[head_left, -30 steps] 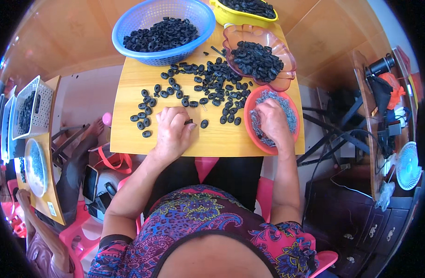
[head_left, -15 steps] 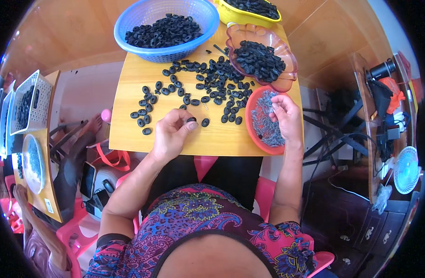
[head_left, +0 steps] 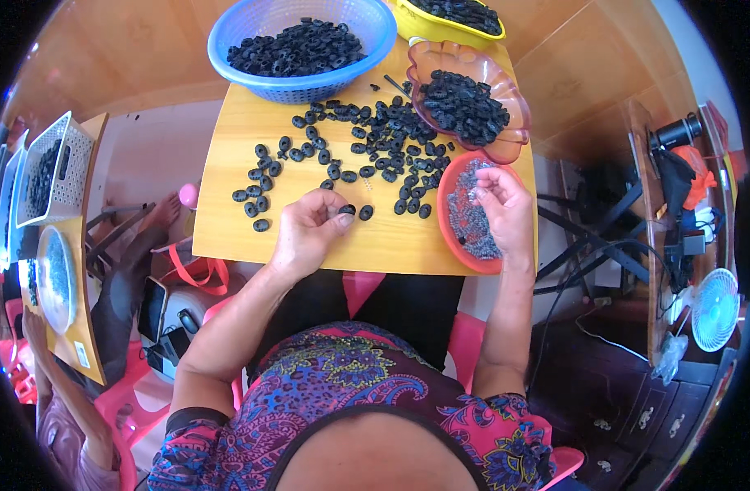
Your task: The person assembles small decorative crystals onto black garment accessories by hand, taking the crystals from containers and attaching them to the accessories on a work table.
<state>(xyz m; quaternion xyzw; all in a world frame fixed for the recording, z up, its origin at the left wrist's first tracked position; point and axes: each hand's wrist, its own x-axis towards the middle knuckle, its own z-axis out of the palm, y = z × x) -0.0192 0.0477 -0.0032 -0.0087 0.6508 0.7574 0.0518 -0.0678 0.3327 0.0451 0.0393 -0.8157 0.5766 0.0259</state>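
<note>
My left hand (head_left: 308,233) is closed near the table's front edge, with thumb and forefinger pinching a small black oval cord lock (head_left: 347,210). Just right of those fingertips another cord lock (head_left: 366,213) lies on the wooden table (head_left: 293,250). Over the red bowl (head_left: 445,214) my right hand (head_left: 507,209) has its thumb and fingertips pressed together; anything between them is too small to make out. Small grey metal springs (head_left: 468,222) fill that bowl. Many more black cord locks (head_left: 391,139) are scattered across the middle and far part of the table.
A blue basket (head_left: 301,82) of black parts stands far left. Far right are an amber scalloped bowl (head_left: 518,123) and a yellow basin (head_left: 449,33), both with black parts. Leftward, another person's arm (head_left: 64,385) shows by a second table (head_left: 89,327). A small fan (head_left: 714,309) stands right.
The whole view has shifted slightly. My left hand still pinches the cord lock, and my right hand stays over the red bowl with its fingertips together.
</note>
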